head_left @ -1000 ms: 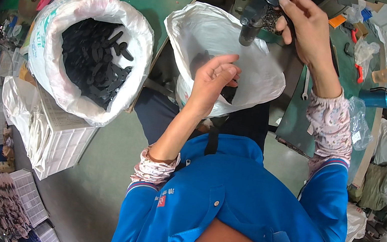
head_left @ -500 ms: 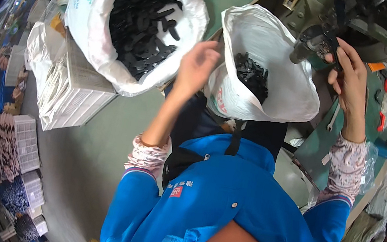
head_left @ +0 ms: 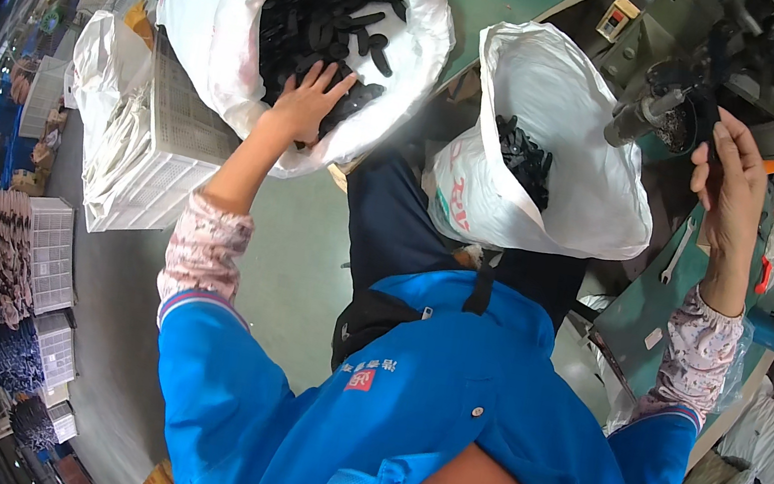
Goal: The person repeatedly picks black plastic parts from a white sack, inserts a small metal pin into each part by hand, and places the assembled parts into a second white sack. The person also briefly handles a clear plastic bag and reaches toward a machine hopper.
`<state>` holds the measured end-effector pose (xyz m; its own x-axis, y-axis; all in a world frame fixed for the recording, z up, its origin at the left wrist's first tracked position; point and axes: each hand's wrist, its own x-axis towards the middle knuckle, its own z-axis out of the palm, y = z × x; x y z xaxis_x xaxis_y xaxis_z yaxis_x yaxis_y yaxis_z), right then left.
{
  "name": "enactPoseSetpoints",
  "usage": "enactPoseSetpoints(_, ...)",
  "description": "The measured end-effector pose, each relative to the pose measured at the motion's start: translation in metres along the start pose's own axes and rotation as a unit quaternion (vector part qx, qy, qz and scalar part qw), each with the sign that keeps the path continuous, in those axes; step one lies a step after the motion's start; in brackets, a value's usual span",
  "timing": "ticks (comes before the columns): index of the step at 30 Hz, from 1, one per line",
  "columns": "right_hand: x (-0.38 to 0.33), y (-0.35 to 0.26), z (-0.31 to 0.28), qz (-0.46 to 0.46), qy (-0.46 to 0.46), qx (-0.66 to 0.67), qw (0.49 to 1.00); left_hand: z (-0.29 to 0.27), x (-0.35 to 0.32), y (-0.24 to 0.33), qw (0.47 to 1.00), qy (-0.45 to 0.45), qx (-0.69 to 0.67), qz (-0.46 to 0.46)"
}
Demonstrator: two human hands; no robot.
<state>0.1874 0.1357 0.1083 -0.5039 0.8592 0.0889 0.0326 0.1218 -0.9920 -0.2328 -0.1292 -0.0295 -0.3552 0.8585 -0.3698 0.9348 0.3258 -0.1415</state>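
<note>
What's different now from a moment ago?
The left hand has moved left from over the right white bag into the left white bag, where it now lies spread on the black pieces; no grip shows yet. The view has shifted too. The right hand is still up by the dark machine, and both bags still stand side by side.

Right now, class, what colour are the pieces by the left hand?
The pieces are black, clearest in the head view.
</note>
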Motion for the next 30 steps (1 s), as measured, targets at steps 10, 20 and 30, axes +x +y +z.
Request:
enactPoseSetpoints(10,-0.036,0.061,0.028,-0.127,0.043,-0.31,0.941,-0.027,0.023,-0.001,0.997,-0.034,-0.048,0.044)
enactPoseSetpoints(20,-0.112,0.104,0.071,0.011,-0.042,-0.181,0.983,0.0,0.025,-0.013,0.987,0.128,-0.085,0.037)
enactPoseSetpoints(30,-0.12,0.096,0.077,-0.022,-0.033,-0.161,0.986,-0.006,0.073,-0.034,0.972,0.167,-0.168,-0.01)
